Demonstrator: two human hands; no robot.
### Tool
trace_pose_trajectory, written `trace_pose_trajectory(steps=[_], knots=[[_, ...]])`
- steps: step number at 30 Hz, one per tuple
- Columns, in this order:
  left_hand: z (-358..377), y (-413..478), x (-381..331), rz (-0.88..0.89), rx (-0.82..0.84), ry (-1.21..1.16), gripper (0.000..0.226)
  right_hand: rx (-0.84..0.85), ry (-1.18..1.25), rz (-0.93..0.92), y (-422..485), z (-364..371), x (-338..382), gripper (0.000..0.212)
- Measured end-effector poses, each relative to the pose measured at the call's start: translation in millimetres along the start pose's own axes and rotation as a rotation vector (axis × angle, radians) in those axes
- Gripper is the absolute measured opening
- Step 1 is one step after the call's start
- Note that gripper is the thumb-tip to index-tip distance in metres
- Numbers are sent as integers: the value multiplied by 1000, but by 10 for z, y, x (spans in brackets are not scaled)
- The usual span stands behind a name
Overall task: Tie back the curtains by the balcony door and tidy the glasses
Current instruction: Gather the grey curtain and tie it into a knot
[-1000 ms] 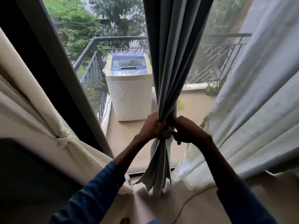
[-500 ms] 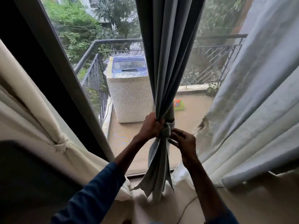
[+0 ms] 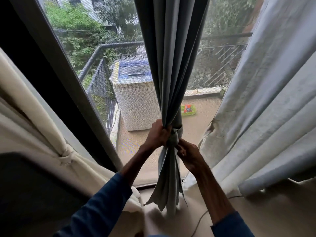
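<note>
From the head view, the only one: the grey curtain (image 3: pixel 171 65) hangs down the middle of the glass and is gathered into a narrow bunch at the centre of the frame, so that it clears the balcony door on both sides. The left hand (image 3: pixel 158 134), at about 9 o'clock of the bunch, has its grip clamped around the gathered folds just above the knot (image 3: pixel 174 136); this looks meant to keep the pleats together while the tie is worked. The right hand (image 3: pixel 189 155), at about 5 o'clock of the knot, has its fingers pinched together on a tail of the tie fabric, probably to pull the knot snug downward. Below the knot the loose curtain end (image 3: pixel 168 190) fans out toward the floor.

At 8 o'clock of the frame a cream curtain (image 3: pixel 34 117) is already cinched by its own tie (image 3: pixel 65 157). At 3 o'clock a pale curtain (image 3: pixel 273 108) hangs loose, not yet tied. Outside, a washing machine (image 3: pixel 135 98) stands on the balcony by the railing (image 3: pixel 95 65). No glasses are in view, so that part of the task seems to remain.
</note>
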State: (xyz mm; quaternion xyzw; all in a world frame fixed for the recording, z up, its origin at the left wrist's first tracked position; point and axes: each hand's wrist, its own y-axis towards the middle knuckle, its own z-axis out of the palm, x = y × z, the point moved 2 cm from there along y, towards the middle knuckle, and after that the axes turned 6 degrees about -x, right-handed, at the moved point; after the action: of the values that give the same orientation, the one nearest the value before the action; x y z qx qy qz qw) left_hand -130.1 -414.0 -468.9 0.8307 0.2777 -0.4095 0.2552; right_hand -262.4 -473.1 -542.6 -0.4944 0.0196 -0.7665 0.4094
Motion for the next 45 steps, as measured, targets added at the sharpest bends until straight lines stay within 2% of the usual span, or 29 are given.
trace_pose_trajectory(steps=[6,11,17,23,28,32,34,37,41,43,45], knots=[[19,-18,-11,25,-13,-4,31,87,29,136,12,-21,38,19],[61,-17,9,28,-22,0,31,138,-82,93,39,-80,63,24],[72,-46,-30,29,-8,12,30,121,-284,24,67,-88,74,22],[43,-41,-45,44,30,8,24,104,-328,-2,66,-135,-8,30],[45,-44,-33,-6,51,19,23,-10,-302,63,105,-262,-181,33],[81,-12,25,-19,49,85,20,-107,-229,137,80,-367,-295,13],[85,-25,1,-13,41,78,22,-122,-187,112,57,-354,-289,11],[75,-56,-54,14,14,64,28,-76,-30,46,28,-330,-237,23],[83,-39,-24,17,2,67,27,17,207,79,49,-342,-155,35],[91,-45,-18,15,6,75,27,31,192,73,40,-313,-133,30],[91,-65,-35,12,16,65,27,39,106,-10,-3,-249,-76,24]])
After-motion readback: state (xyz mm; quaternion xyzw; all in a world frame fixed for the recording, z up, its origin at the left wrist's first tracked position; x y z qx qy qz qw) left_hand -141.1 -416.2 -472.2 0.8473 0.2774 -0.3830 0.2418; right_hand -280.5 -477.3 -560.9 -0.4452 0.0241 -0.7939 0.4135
